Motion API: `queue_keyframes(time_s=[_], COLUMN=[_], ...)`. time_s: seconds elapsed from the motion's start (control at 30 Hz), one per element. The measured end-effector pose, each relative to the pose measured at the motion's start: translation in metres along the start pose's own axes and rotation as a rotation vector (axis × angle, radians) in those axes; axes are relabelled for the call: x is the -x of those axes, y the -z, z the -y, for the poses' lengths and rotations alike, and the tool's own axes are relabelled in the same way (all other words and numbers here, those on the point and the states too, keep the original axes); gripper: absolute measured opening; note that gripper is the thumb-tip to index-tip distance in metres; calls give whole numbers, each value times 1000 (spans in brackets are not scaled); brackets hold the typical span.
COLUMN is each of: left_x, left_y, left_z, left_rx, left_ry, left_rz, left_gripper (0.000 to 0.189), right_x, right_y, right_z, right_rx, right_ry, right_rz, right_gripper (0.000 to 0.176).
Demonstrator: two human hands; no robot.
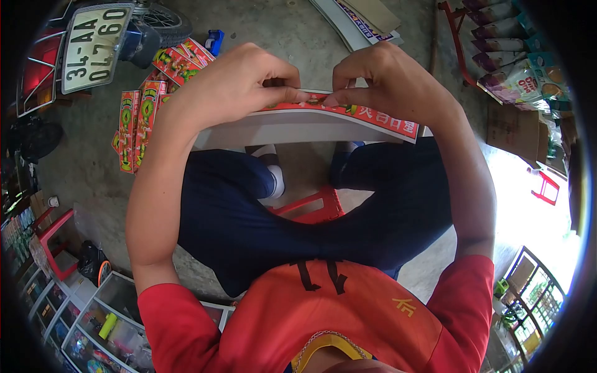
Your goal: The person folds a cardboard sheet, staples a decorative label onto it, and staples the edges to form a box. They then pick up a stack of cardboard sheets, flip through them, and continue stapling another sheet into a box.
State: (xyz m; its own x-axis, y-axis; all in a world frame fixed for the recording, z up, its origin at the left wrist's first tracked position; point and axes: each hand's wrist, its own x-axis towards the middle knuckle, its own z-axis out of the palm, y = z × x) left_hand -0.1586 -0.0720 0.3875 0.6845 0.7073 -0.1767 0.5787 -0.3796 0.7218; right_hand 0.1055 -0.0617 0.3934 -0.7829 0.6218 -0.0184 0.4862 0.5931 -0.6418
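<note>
My left hand point(242, 84) pinches the upper edge of a red printed cardboard piece point(385, 121) between thumb and fingers. Close beside it, my right hand point(382, 81) pinches the same edge a little to the right, fingers curled. The cardboard spans above my knees, its red side showing green pictures and white characters along a narrow strip. Below that strip hangs its plain grey-white face point(292, 127). My fingers cover part of the print.
Several red printed boxes point(149, 115) lie piled on the concrete floor at left, near a parked motorbike's number plate point(96, 46). A blue tape dispenser point(214, 41) and flat cardboard sheets point(364, 22) are farther off. Hanging packets point(507, 50) line the right. A red stool point(317, 208) is beneath me.
</note>
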Motion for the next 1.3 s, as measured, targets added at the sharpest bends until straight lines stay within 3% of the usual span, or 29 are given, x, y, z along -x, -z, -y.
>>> queue_keyframes(time_s=[0.13, 0.23, 0.43, 0.53, 0.73, 0.93, 1.03, 1.3], left_x=[-1, -1, -5, -3, 3, 10, 10, 7], left_y=[-2, 0, -5, -5, -5, 2, 1, 4], left_z=[5, -5, 2, -3, -8, -16, -11, -8], left_rx=[4, -12, 24, -39, -361, -500, -362, -303], left_ry=[-29, 56, 17, -104, -64, -125, -181, -112], left_rz=[-37, -60, -79, -136, -100, -159, -263, -211], left_gripper=[28, 28, 29, 35, 35, 37, 38, 39], right_x=[-1, 0, -1, 0, -2, -1, 0, -2], right_y=[-1, -6, -16, -17, -15, 0, 7, 5], right_z=[0, 3, 16, 8, 6, 10, 11, 7], right_rx=[59, 199, 488, 473, 354, 175, 111, 43], right_ry=[1, 19, 3, 62, 83, 28, -9, -19], right_rz=[10, -93, -45, -1, -54, 5, -11, -7], right_gripper=[26, 29, 31, 33, 27, 34, 37, 36])
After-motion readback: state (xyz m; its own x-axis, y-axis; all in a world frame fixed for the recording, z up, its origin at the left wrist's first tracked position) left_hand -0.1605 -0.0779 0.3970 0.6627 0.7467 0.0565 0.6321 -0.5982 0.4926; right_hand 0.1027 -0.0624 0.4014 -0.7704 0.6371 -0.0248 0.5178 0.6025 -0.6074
